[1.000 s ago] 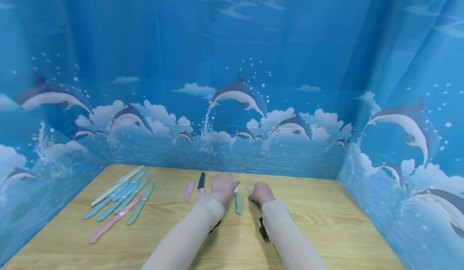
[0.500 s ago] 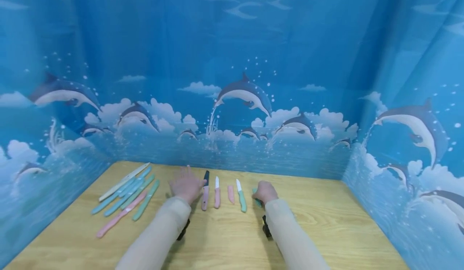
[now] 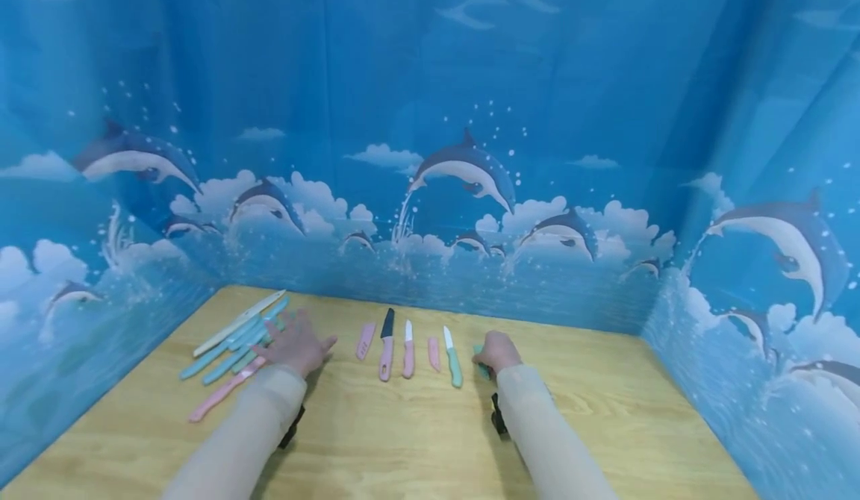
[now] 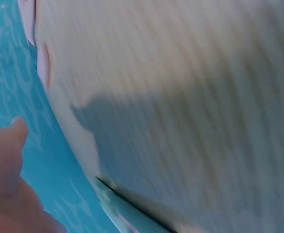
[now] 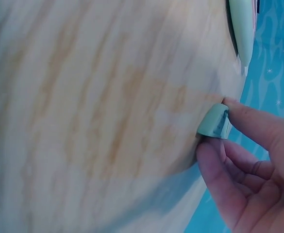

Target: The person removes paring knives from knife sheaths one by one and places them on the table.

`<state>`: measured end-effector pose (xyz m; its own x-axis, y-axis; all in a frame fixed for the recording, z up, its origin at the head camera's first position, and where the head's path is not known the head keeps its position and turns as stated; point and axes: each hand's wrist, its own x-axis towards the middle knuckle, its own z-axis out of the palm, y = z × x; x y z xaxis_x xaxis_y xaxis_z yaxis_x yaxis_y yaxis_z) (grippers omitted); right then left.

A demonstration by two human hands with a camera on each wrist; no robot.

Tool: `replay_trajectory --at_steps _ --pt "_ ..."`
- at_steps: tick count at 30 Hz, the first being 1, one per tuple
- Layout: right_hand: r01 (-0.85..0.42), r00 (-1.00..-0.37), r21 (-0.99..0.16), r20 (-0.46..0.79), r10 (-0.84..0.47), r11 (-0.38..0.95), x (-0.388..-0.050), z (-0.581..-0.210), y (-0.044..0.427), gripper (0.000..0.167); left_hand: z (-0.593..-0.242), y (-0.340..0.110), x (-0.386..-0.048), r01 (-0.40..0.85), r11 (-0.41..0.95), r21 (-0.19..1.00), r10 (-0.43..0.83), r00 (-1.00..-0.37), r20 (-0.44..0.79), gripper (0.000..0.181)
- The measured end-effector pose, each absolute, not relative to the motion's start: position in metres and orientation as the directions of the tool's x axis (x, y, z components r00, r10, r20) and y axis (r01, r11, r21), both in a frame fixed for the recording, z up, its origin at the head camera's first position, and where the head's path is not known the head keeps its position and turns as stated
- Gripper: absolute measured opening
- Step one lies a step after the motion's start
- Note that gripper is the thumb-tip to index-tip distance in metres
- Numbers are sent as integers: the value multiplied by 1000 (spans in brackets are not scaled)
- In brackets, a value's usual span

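Note:
My left hand [image 3: 295,345], fingers spread, is over the right side of a pile of white, blue, green and pink knives [image 3: 218,399]. It hides part of the pile and grips nothing. On the right, my right hand [image 3: 499,352] pinches a small green blade cover [image 5: 213,122] between thumb and fingers, low at the tabletop. Left of that hand lies a green-handled paring knife [image 3: 453,366] with a bare white blade. Beside it are a pink blade cover [image 3: 434,354], a pink paring knife [image 3: 408,358], a pink knife with a black blade [image 3: 386,357] and a larger pink cover [image 3: 365,341].
The wooden table [image 3: 618,410] ends at the back and sides against a blue curtain [image 3: 349,112] printed with dolphins. The pile lies at the back left. Several bare blades in the middle row point toward the curtain.
My left hand has moved left from the green paring knife, past the row, to the pile, its fingers spreading. My right hand stays on the green cover. The head view has shifted slightly.

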<state>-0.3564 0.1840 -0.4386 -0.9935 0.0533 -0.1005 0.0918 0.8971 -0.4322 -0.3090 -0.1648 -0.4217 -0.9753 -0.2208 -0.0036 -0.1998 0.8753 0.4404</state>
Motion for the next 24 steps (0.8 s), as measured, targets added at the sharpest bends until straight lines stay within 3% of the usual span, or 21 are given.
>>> replay_trajectory --at_steps 5,8,13,19,24 --pt "82 -995 -448 -93 44 890 -360 -433 184 16 -430 -180 -308 -260 823 505 -214 -966 -147 96" --pt "93 -993 -452 -112 47 887 -361 -433 184 16 -440 -184 -310 -307 825 475 -228 -949 -218 98" --pt "99 -991 -454 -125 47 885 -361 -434 182 16 -445 -181 -311 -362 834 417 -259 -923 -284 78" --pt "96 -992 -464 -120 45 881 -362 -438 183 17 -431 -172 -304 -389 834 391 -288 -912 -293 57" --pt "95 -991 -445 -123 44 890 -363 -440 183 18 -437 -177 -306 -282 909 306 -229 -953 -198 40"
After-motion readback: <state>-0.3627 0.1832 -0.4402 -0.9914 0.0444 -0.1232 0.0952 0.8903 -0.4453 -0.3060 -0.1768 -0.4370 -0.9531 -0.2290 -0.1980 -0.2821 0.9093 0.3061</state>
